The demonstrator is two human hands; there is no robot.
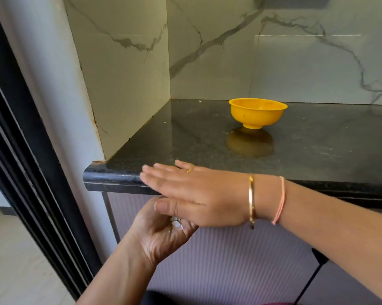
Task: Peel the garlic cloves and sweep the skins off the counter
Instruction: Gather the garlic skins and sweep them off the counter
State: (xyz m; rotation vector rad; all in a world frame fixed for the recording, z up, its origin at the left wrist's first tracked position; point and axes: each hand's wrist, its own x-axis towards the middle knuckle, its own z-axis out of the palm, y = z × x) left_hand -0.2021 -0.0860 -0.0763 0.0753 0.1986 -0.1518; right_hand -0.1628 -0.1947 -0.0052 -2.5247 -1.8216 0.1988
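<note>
My right hand (192, 190) lies flat, fingers straight and together, across the front edge of the black granite counter (163, 133) near its left corner. My left hand (161, 230) is cupped palm up just below that edge, under the right hand. White garlic skins (177, 223) rest in its palm, partly hidden by the right hand. A yellow bowl (257, 112) stands further back on the counter; its inside is not visible. A few tiny pale flecks dot the counter top.
Marble-patterned walls close the counter at the back and left, forming a corner. A black door frame (20, 139) runs down the left side. Ribbed lilac cabinet doors (229, 260) sit below the counter.
</note>
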